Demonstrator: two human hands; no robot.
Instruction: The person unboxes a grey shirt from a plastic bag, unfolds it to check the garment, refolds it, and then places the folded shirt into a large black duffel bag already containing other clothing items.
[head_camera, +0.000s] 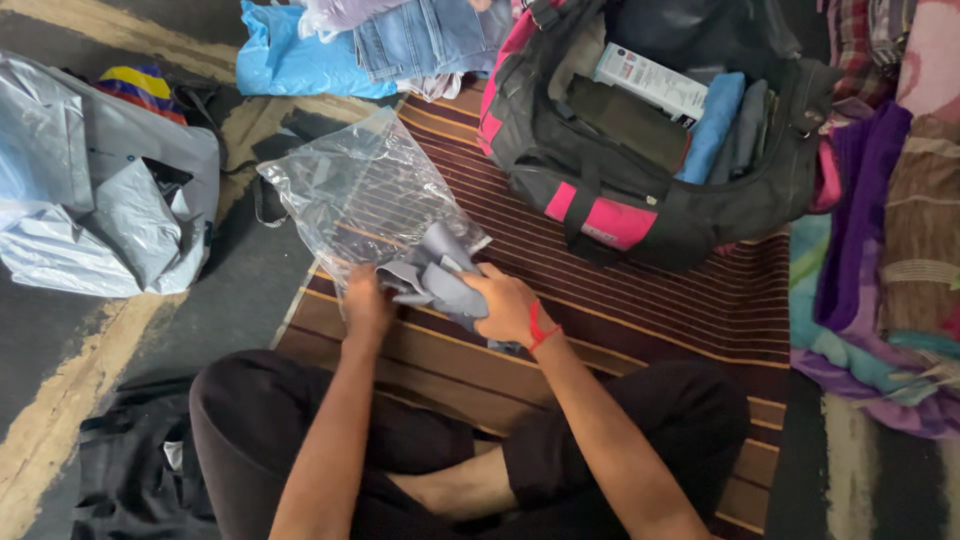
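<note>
The person sits cross-legged on a brown striped mat (660, 300), and both hands meet over a folded grey cloth (440, 285) at the mouth of a clear plastic bag (365, 190) that lies just beyond the knees, stretching away to the far left. The left hand (366, 300) is curled over the near-left edge of the bag, seemingly pinching the film together with a corner of the cloth, though its fingertips are hidden. The right hand (508, 305), with a red thread at the wrist, is closed around the right side of the cloth, thumb on top and fingers tucked under. The cloth sits half in and half out of the bag's opening, bunched instead of flat. To handle this well, the left hand should keep the bag's lip pulled taut and low against the mat so the opening stays wide, while the right hand keeps the folds gripped together so they do not spring apart against the clinging film. Working the cloth straight along the bag's length, not at an angle, would probably keep the thin plastic from creasing or tearing. An open black and pink duffel bag (640, 150) sits to the far right, with grey plastic sacks (100, 200) well off to the left.
</note>
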